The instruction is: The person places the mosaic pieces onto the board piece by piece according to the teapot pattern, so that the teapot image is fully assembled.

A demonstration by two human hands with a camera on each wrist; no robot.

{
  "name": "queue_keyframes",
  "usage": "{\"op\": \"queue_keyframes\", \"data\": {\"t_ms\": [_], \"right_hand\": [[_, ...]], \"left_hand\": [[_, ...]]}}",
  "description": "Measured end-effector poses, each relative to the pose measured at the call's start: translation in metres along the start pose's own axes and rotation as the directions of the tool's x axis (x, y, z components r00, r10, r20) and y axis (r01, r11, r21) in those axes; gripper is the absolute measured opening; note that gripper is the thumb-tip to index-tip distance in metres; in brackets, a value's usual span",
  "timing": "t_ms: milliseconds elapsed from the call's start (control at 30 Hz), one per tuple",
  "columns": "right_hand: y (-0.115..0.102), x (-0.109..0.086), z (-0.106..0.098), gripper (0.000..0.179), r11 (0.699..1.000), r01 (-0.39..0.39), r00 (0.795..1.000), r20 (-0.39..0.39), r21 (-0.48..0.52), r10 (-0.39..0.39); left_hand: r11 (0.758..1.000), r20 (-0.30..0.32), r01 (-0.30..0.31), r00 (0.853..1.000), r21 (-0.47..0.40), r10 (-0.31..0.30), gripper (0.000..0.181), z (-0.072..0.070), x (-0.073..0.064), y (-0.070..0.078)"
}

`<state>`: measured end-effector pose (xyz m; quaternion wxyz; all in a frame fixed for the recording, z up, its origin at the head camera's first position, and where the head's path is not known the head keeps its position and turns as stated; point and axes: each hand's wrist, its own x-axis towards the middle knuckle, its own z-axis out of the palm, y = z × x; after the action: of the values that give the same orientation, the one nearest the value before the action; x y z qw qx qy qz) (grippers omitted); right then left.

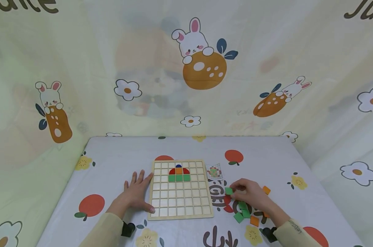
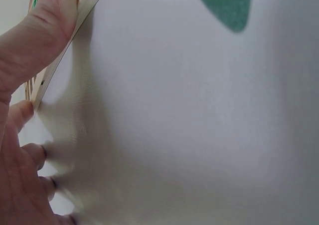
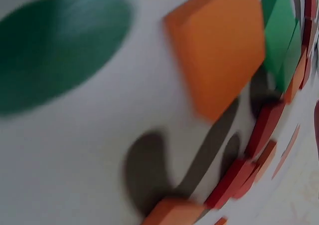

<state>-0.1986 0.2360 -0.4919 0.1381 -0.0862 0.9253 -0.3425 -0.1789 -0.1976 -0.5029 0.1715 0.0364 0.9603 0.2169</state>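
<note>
A wooden grid board [image 1: 181, 217] lies on the table, its upper middle cells filled with coloured tiles. A blue rounded piece [image 1: 178, 166] tops an orange square [image 1: 178, 171] between two red rounded pieces, over a row of green squares [image 1: 179, 178]. At the board's left side my left hand [image 1: 135, 195] spreads its fingers, the index fingertip at the upper edge and the thumb [image 2: 47, 33] on the lower corner. My right hand [image 1: 251, 195] pinches a green square tile [image 1: 228, 191] right of the board, above loose pieces.
Loose green tiles [image 1: 245, 213], red pieces [image 1: 228, 208] and orange squares [image 1: 254, 221] lie scattered below and around the right hand. A small picture card [image 1: 214, 171] lies at the board's right edge. A patterned cloth [image 1: 97, 178] covers the table; a printed curtain [image 1: 152, 51] hangs behind.
</note>
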Motion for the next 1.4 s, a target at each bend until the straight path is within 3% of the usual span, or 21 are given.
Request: {"op": "queue_keyframes", "data": {"t_ms": [300, 533, 700, 933, 1167, 1400], "right_hand": [[-0.024, 0.023, 0.022, 0.026, 0.997, 0.076, 0.997, -0.008, -0.018, -0.076], [-0.046, 0.041, 0.042, 0.023, 0.988, 0.155, 0.987, 0.045, 0.006, -0.155], [-0.066, 0.054, 0.058, 0.023, 0.987, 0.163, 0.985, 0.059, 0.003, -0.162], [-0.091, 0.072, 0.075, 0.026, 0.984, 0.151, 0.985, 0.093, -0.096, -0.142], [-0.108, 0.084, 0.086, 0.022, 0.945, 0.274, 0.96, 0.111, -0.178, -0.257], [-0.117, 0.086, 0.095, 0.024, 0.942, 0.258, 0.963, 0.138, -0.214, -0.233]], "left_hand": [[1.0, -0.007, -0.011, 1.0, -0.007, 0.011, 0.132, 0.0, 0.0, -0.001], [1.0, -0.002, -0.015, 1.0, -0.021, 0.015, 0.132, 0.001, 0.0, -0.001], [1.0, 0.0, -0.012, 1.0, -0.019, 0.012, 0.132, 0.0, 0.0, -0.001], [1.0, -0.004, -0.01, 1.0, -0.016, 0.01, 0.132, -0.001, 0.0, -0.001], [1.0, -0.004, -0.008, 1.0, -0.022, 0.008, 0.131, 0.0, 0.0, -0.002], [1.0, 0.005, 0.0, 1.0, -0.018, 0.0, 0.131, 0.001, 0.002, -0.002]]}}
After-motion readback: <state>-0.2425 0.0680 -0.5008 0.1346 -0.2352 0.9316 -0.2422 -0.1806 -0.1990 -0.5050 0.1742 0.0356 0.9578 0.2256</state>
